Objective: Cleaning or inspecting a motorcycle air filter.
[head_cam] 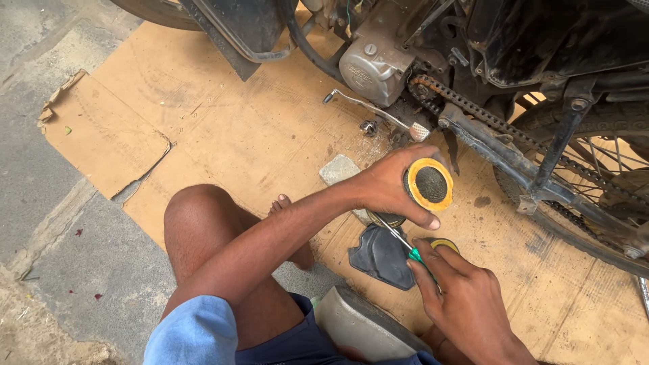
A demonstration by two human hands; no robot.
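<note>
My left hand [389, 186] grips a round cylindrical filter [428, 184] with a yellow rim and a dark mesh face, held out toward the motorcycle. Just below it, my right hand [463, 297] holds a green-handled screwdriver [403, 242] whose thin metal shaft points up to the underside of the filter. Part of a second yellow-rimmed ring [446, 244] shows behind my right fingers. A black rubber cover [380, 257] lies on the cardboard under both hands.
The motorcycle's engine [372, 61], drive chain [487, 118], gear lever [368, 111] and rear wheel [595, 176] stand close ahead and to the right. Brown cardboard [223, 115] covers the ground. A grey stone block [339, 169] lies by my bare knee [196, 216] and foot.
</note>
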